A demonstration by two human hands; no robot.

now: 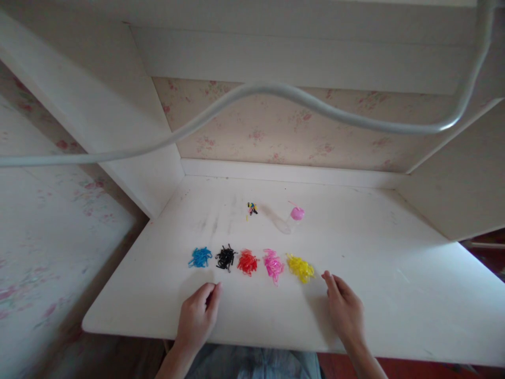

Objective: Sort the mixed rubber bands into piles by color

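My left hand (198, 314) is closed, thumb against the curled fingers, just in front of the blue pile (200, 257) and the black pile (226, 258). Whether it holds anything is hidden. My right hand (345, 309) is pinched shut beside the yellow pile (300, 268); a tiny reddish spot shows at its fingertips, too small to name. Between the hands lie a red pile (248, 262) and a pink pile (273, 265). All these piles look like small rubber bands, sorted by colour in a row. Neither hand touches a pile.
Farther back on the white desk (374, 295) lies a small mixed-colour cluster (252, 209). Right of it is a pink rounded piece (297, 213) with clear plastic near it. A pale cable (268, 88) crosses the upper view. White side panels and flowered wallpaper (256, 137) enclose the desk.
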